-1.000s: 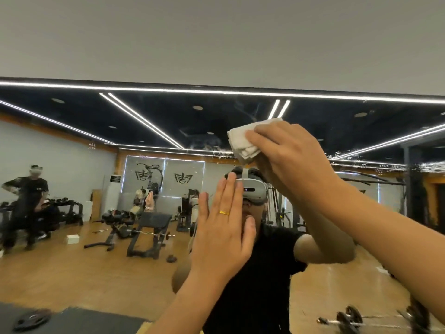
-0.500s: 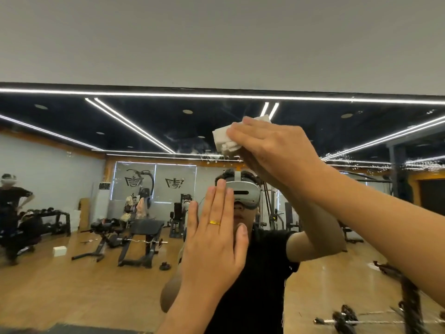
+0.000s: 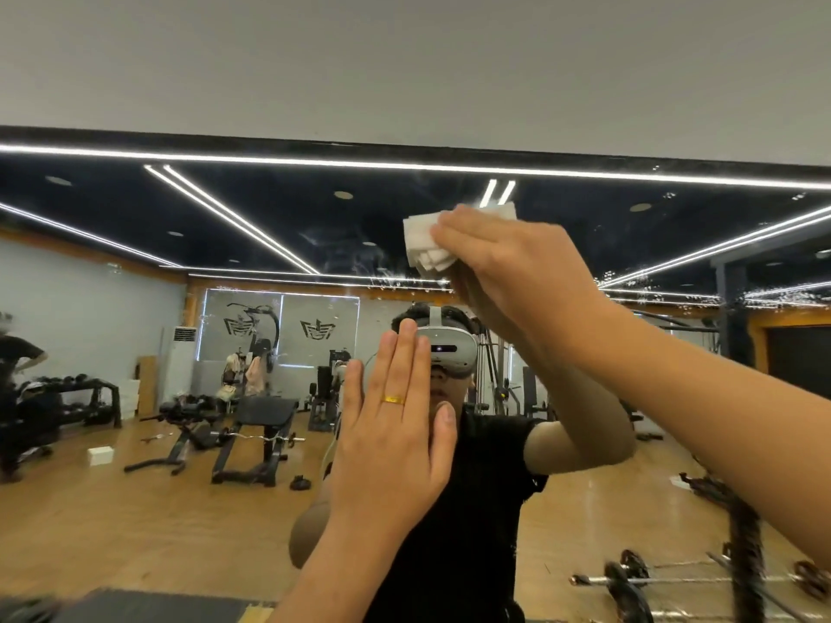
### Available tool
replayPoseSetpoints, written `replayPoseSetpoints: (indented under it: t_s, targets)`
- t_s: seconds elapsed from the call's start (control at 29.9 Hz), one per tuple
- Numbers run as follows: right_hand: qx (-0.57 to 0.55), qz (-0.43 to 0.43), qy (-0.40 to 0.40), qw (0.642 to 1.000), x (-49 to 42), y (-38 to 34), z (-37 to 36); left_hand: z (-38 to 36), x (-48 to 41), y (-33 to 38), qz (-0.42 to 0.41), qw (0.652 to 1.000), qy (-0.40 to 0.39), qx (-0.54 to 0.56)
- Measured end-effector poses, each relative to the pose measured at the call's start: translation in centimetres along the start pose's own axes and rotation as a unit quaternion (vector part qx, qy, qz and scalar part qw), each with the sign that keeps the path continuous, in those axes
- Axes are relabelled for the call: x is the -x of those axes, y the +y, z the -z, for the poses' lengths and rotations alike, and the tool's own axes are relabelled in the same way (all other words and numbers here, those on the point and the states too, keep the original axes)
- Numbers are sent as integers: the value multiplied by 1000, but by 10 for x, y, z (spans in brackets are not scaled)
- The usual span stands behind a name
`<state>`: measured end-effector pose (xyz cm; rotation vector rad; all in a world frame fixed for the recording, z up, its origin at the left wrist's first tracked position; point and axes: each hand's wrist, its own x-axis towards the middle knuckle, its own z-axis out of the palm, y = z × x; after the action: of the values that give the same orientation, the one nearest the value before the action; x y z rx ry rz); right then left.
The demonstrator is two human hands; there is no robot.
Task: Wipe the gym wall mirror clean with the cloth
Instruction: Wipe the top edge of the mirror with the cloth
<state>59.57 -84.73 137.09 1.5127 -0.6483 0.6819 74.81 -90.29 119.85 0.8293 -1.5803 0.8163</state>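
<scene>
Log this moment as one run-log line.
right hand: presses folded white cloth to gym wall mirror | left hand: flat against mirror | stage: wiping

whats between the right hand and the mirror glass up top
The folded white cloth: the right hand presses it against the mirror near its top edge, as the head view shows.
</scene>
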Motion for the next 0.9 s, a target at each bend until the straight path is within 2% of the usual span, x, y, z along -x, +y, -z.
replayPoseSetpoints:
  t_s: [0.13, 0.37, 0.47, 0.6, 0.74, 0.84, 0.9]
  targets:
    - [0, 12, 30, 999, -27, 7, 5, -1, 0, 0, -3, 1000, -3, -2]
    - [-14, -48, 22, 998, -28, -9, 5, -1, 0, 0, -2, 1000, 11, 2]
    - [-8, -5, -23, 1000, 3, -19, 4, -2, 1, 0, -3, 1000, 15, 7]
    - [-10, 33, -9, 999, -14, -3, 8, -2, 1, 0, -4, 1000, 9, 0]
    - [-9, -10, 32, 999, -59, 10, 8, -1, 1, -1, -1, 1000, 3, 3]
    - [-53, -55, 78, 994, -72, 4, 10, -1, 0, -1, 0, 1000, -1, -2]
    - [-67, -75, 46, 994, -65, -8, 10, -1, 0, 0, 2, 1000, -3, 0]
